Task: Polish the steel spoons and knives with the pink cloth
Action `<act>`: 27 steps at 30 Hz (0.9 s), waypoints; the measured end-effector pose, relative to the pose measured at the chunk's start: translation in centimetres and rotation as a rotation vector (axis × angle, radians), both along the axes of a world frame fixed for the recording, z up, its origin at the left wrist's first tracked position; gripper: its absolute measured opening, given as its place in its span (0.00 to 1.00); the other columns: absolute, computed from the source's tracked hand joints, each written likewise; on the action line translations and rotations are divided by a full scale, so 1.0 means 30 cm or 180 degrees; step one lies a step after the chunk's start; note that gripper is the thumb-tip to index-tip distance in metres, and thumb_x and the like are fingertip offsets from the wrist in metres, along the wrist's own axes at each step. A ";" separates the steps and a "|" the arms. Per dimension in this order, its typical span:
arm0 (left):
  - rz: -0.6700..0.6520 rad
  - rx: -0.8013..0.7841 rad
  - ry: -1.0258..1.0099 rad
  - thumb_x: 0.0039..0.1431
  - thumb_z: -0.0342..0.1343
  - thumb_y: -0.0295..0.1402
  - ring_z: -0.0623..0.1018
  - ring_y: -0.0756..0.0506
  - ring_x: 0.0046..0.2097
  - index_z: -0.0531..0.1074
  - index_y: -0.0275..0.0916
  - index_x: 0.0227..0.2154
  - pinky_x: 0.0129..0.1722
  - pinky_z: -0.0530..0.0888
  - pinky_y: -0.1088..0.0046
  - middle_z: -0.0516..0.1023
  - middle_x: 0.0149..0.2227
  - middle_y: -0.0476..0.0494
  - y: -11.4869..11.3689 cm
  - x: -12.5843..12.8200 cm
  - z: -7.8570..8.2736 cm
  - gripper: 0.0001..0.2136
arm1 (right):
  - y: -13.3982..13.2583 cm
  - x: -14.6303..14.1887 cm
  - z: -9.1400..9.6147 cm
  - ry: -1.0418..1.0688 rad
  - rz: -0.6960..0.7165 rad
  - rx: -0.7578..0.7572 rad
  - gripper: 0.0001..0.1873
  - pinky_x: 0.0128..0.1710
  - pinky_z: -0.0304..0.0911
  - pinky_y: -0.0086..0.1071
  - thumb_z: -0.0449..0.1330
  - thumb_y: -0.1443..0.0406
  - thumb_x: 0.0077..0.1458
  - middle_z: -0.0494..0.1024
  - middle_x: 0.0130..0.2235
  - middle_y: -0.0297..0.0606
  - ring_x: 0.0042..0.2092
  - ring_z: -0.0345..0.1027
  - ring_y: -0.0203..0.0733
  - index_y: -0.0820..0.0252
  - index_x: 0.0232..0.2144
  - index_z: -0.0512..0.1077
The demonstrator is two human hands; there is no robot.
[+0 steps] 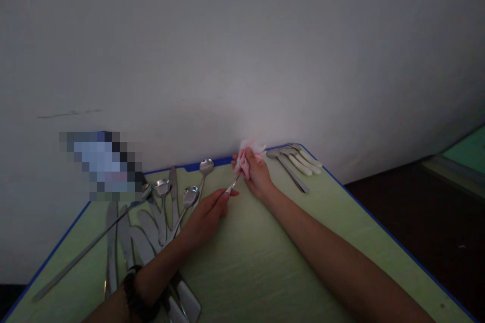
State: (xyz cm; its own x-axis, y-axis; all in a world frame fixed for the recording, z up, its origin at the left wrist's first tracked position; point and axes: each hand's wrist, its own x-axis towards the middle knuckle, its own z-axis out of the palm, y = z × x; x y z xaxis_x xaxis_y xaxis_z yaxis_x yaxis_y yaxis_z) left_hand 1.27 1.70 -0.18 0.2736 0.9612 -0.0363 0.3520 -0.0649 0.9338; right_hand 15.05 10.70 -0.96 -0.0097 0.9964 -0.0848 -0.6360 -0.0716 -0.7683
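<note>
My left hand pinches the handle end of a thin metal utensil above the green table. Its other end disappears into a pink cloth, and my right hand is closed around that cloth near the wall. The part of the utensil wrapped in the cloth is hidden. A dark band sits on my left wrist.
Several spoons and knives lie spread on the left of the table. A small group of cutlery with white handles lies at the back right. A white wall stands right behind the table; dark floor lies to the right.
</note>
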 end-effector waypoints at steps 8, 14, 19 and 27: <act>0.0085 0.0103 -0.0041 0.62 0.40 0.44 0.60 0.51 0.23 0.68 0.30 0.47 0.25 0.57 0.75 0.56 0.20 0.56 0.002 -0.005 0.000 0.23 | -0.018 -0.010 0.004 -0.0013 0.0430 -0.0142 0.10 0.27 0.65 0.27 0.62 0.60 0.50 0.77 0.26 0.35 0.26 0.70 0.34 0.62 0.28 0.72; 0.0069 0.0144 0.0000 0.62 0.39 0.42 0.61 0.51 0.23 0.66 0.32 0.47 0.23 0.58 0.75 0.58 0.20 0.55 0.002 0.004 0.000 0.21 | -0.043 -0.035 -0.005 -0.0414 0.0622 0.0216 0.14 0.24 0.62 0.28 0.60 0.55 0.49 0.76 0.24 0.35 0.23 0.67 0.34 0.61 0.26 0.72; -0.0023 0.0029 0.0050 0.63 0.39 0.42 0.59 0.51 0.21 0.65 0.33 0.47 0.22 0.56 0.75 0.57 0.19 0.56 -0.005 0.009 -0.002 0.20 | -0.032 -0.051 -0.017 -0.0396 0.0392 0.0166 0.19 0.22 0.62 0.28 0.58 0.50 0.50 0.76 0.26 0.35 0.24 0.65 0.34 0.60 0.29 0.73; 0.0055 0.0043 -0.0058 0.62 0.39 0.43 0.59 0.51 0.22 0.65 0.33 0.47 0.22 0.56 0.75 0.56 0.19 0.57 -0.002 0.010 -0.001 0.20 | -0.011 -0.001 0.022 0.1001 0.0438 -0.0035 0.21 0.32 0.69 0.33 0.46 0.52 0.59 0.77 0.29 0.33 0.30 0.69 0.37 0.59 0.32 0.72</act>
